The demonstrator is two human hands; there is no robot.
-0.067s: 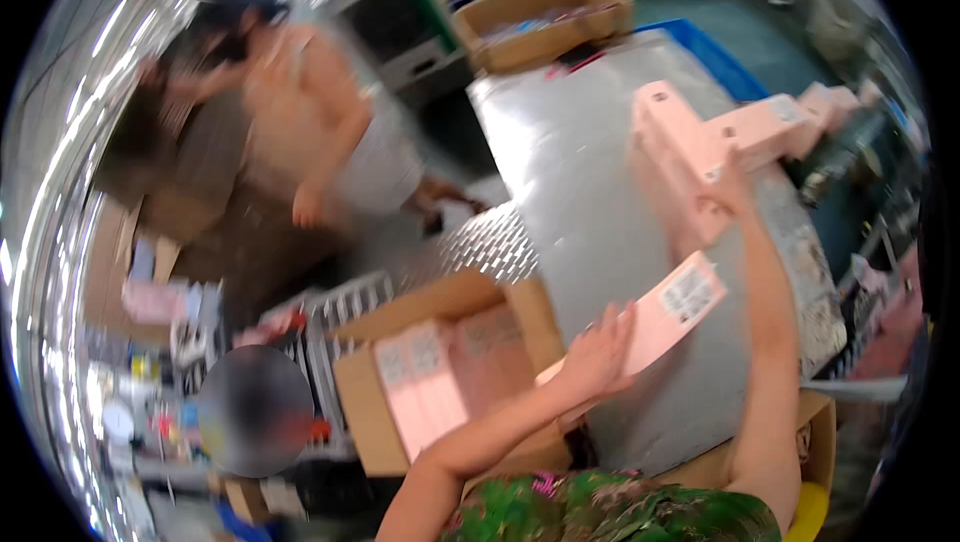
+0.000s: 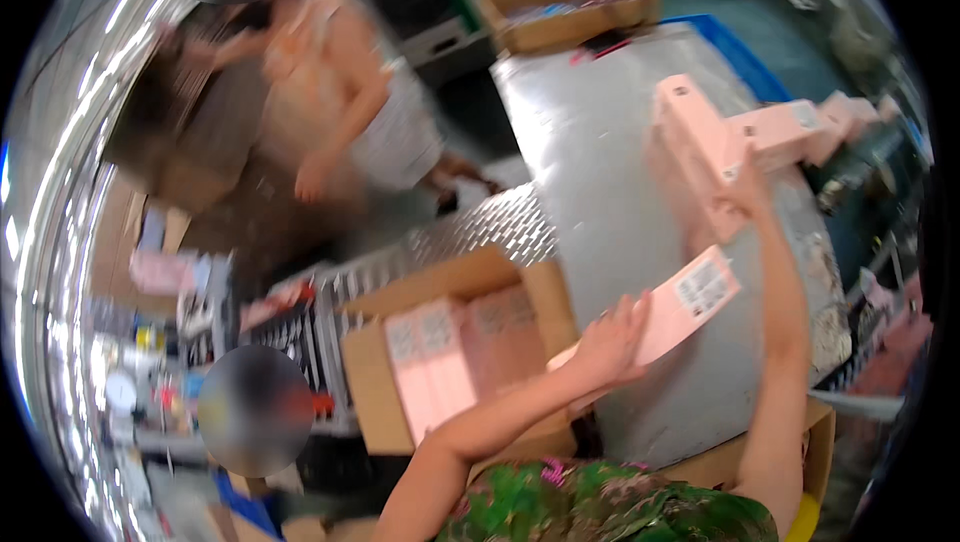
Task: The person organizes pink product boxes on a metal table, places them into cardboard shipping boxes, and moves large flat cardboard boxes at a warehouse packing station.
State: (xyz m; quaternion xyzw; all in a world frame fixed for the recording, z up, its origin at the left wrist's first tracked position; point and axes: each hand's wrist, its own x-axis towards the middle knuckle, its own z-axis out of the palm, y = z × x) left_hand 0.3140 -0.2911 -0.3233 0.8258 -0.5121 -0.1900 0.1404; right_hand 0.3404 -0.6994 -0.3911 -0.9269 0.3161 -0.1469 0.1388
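Observation:
My left hand [image 2: 615, 342] is closed round a long, slim pink box [image 2: 690, 307], held tilted above the metal table; a white label with dark print shows at its far end. My right hand [image 2: 745, 192] grips the near end of a pink box [image 2: 700, 137] on the table, with one finger stretched along it. Against that box's right side lies another pink box [image 2: 775, 132], and more follow behind it to the right. Left of the table, an open cardboard carton [image 2: 375, 412] holds several upright pink boxes [image 2: 430, 362] with labels showing.
The metal table [image 2: 600, 162] spans the middle. A cardboard box of small items [image 2: 570, 17] stands at its far edge, near a blue tray [image 2: 735, 52]. Beside the carton runs a roller conveyor [image 2: 480, 227]. A co-worker [image 2: 340, 92] stands at the far left by large brown cartons [image 2: 190, 152].
The whole view has shifted, so things sit slightly farther right in the picture. Both hands keep their hold on the pink boxes.

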